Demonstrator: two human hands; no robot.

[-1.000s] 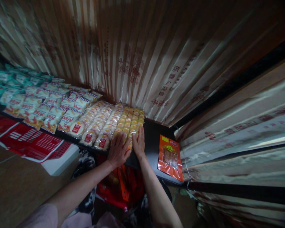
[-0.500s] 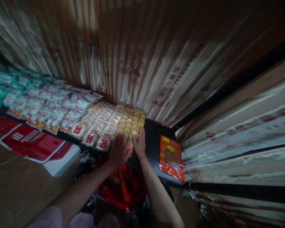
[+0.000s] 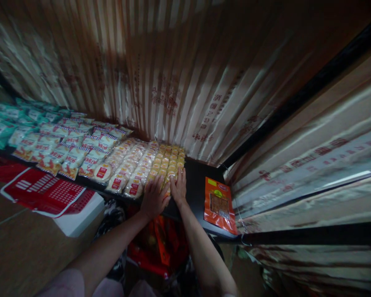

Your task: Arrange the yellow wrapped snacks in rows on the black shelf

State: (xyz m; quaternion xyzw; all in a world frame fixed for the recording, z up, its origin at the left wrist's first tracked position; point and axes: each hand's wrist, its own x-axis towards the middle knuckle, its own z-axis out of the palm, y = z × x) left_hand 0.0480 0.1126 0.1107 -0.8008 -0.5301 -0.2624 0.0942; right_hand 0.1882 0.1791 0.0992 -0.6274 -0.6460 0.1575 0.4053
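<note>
My left hand (image 3: 154, 197) lies flat, fingers spread, on the near end of a row of yellow snack packets (image 3: 170, 160) at the front of a dark shelf (image 3: 196, 185). My right hand (image 3: 179, 186) rests flat beside it on the same yellow row, fingers stretched out. Neither hand grips a packet. Left of the yellow row lie rows of round cracker packs with red labels (image 3: 128, 167). An orange snack bag (image 3: 219, 204) lies alone on the shelf to the right of my right hand.
Further left the shelf holds several white-and-red packets (image 3: 64, 150) and teal packets (image 3: 6, 123). A red shopping basket (image 3: 46, 192) sits on a white box below the shelf. A red bag (image 3: 160, 247) lies under my arms. Striped plastic sheeting (image 3: 185, 82) hangs behind and to the right.
The view has shifted slightly down and left. Both hands stay flat on the yellow packets, with the left hand's fingers a little more curled than before.
</note>
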